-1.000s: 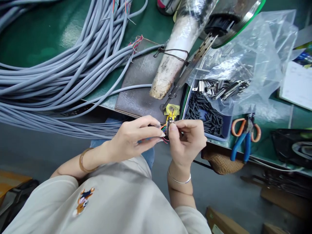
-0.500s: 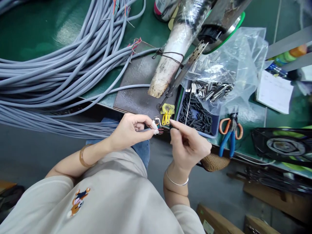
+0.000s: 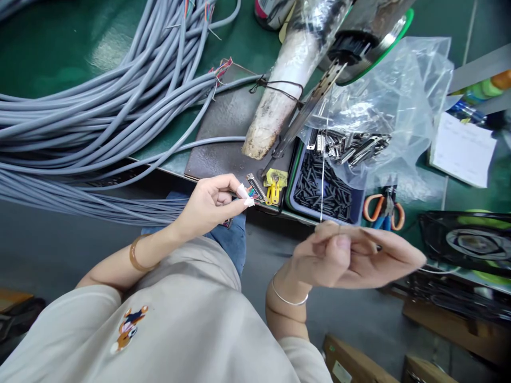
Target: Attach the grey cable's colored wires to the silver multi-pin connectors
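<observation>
Left hand (image 3: 211,202)'s pinching coloured wires (image 3: 251,193), right hand (image 3: 335,258)'s pinching a thin silvery strand (image 3: 323,186), fingers stretched right.

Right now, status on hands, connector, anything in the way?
Left hand pinching coloured wires at connector. Right hand holding thin strand. Pliers partly hidden behind right hand.

Your white paper pad (image 3: 463,151) sits off on the right of the green bench (image 3: 51,58), farther back than that black-cased gadget (image 3: 475,242) with the round face. Up top there's a grubby white tube (image 3: 275,101), dark cord (image 3: 262,82) tied round it. Also, you've got cardboard boxes (image 3: 353,364) down low on your right.
</observation>
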A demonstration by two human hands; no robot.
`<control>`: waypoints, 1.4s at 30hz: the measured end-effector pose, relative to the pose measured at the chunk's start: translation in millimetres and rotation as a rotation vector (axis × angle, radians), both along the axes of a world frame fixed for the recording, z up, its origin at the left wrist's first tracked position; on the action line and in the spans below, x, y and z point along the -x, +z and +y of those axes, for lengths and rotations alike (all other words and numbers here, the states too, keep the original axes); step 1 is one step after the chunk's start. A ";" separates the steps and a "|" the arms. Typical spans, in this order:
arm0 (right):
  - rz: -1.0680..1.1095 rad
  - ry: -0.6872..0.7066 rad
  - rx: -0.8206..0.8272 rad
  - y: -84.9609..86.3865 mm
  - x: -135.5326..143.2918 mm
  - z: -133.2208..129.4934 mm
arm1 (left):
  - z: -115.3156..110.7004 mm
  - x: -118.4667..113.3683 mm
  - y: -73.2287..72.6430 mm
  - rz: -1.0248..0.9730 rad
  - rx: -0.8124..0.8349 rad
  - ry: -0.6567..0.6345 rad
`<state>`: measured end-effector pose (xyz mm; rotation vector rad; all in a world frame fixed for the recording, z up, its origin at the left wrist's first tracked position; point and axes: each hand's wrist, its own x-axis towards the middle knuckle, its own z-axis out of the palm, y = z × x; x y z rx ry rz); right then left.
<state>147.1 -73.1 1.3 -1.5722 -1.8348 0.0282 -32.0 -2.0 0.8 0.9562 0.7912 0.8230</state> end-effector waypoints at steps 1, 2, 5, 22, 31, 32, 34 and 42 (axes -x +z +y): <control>0.017 -0.002 -0.007 -0.6 -0.1 -0.1 | 1.0 -0.5 0.1 -0.001 0.013 0.002; 0.035 -0.004 -0.015 -1.1 0.1 -0.2 | 2.0 -0.9 0.3 -0.003 0.025 0.003; 0.102 -0.008 -0.059 -3.7 2.5 -0.1 | 4.9 -1.8 1.9 -0.022 0.044 0.010; 0.104 -0.007 -0.305 -15.9 16.2 23.1 | 12.0 -13.4 -1.6 0.124 -0.129 0.181; 0.177 0.000 -0.318 -19.5 13.5 32.6 | 15.5 -17.0 0.6 0.198 -0.214 0.238; 0.178 -0.001 -0.323 -18.4 13.6 33.7 | 15.6 -17.3 1.3 0.201 -0.225 0.247; 0.166 -0.010 -0.331 -15.6 14.0 35.3 | 15.7 -17.5 3.1 0.216 -0.246 0.261; 0.088 -0.002 -0.342 -16.5 12.6 30.8 | 13.6 -14.7 -0.3 0.228 -0.243 0.231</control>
